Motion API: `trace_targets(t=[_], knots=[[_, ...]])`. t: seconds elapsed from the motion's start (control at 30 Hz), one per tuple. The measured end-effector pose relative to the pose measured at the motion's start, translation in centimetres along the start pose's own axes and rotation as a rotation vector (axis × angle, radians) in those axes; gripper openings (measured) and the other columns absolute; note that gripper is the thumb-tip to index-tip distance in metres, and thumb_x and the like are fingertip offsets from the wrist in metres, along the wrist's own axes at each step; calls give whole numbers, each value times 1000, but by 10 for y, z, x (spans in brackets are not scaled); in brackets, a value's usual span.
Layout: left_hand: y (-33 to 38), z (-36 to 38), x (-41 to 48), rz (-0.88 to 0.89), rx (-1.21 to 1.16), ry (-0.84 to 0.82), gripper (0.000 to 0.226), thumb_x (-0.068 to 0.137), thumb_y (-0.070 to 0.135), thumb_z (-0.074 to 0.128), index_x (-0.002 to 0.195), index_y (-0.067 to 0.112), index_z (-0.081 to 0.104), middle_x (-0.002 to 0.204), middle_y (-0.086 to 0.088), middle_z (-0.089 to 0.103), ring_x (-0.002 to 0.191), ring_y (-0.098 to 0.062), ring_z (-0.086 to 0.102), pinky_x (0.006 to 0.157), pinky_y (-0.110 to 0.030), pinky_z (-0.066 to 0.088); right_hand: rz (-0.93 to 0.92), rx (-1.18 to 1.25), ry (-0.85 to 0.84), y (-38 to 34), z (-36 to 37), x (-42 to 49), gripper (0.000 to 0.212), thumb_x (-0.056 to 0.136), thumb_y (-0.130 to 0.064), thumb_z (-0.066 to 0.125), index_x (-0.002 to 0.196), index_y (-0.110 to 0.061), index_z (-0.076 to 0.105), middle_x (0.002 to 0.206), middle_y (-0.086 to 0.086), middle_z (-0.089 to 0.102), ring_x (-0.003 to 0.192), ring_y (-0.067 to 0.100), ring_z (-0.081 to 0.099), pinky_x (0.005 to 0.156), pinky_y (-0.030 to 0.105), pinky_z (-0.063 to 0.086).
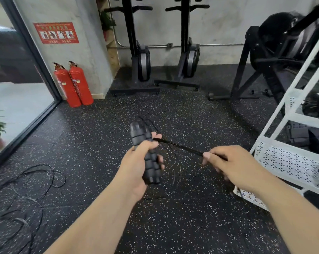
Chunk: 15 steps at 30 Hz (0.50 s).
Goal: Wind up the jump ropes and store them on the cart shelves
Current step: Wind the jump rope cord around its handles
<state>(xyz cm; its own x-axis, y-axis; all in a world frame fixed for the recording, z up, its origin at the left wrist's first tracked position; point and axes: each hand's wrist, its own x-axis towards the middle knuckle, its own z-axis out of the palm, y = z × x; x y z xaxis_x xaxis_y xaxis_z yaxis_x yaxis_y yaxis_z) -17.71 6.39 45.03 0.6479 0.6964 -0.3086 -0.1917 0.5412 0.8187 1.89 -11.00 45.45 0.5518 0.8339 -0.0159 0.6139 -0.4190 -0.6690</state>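
Two black ribbed handles (139, 133) of a jump rope sat side by side in the left hand (135, 167), whose fingers and thumb were curled tightly round them, their upper ends sticking out above the fist. From just beside the left thumb a bundle of thin black cord (180, 147) ran taut to the right hand (235, 165), which pinched it between thumb and curled fingers. More of the same cord arched over the tops of the handles, and slack loops (175, 180) hung below and between the two hands, above the speckled black rubber floor (173, 226). To the right of the right hand stood a white cart (283, 162) with perforated metal shelves; dark items lay on its shelves, too blurred to identify. Well apart, on the floor at the lower left, other loose ropes (45, 178) lay in untidy curls. Farther back, two red fire extinguishers (73, 85) stood against a grey wall beneath a red sign (56, 33), and two black exercise machines (142, 59) stood upright along the rear wall.
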Motion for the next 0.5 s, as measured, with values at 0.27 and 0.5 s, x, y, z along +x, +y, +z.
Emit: trace_targets(t=[0.27,0.5], knots=[[-45,31,-26,-116,117,-220,46,78,14,76,124,17,74,99,-16,72,64,-23,60,65,-37,54,-55,-71,55,-11,34,3,33,105,-50,58,76,-35,66,60,-22,59,49,6,46,50,28,34],[-8,9,-3,-5,26,-77,35,99,5,62,132,16,68,129,1,77,68,-18,57,66,-36,51,19,-48,-84,-2,9,1,28,107,-45,57,86,-37,74,67,-12,69,52,6,57,62,37,54]])
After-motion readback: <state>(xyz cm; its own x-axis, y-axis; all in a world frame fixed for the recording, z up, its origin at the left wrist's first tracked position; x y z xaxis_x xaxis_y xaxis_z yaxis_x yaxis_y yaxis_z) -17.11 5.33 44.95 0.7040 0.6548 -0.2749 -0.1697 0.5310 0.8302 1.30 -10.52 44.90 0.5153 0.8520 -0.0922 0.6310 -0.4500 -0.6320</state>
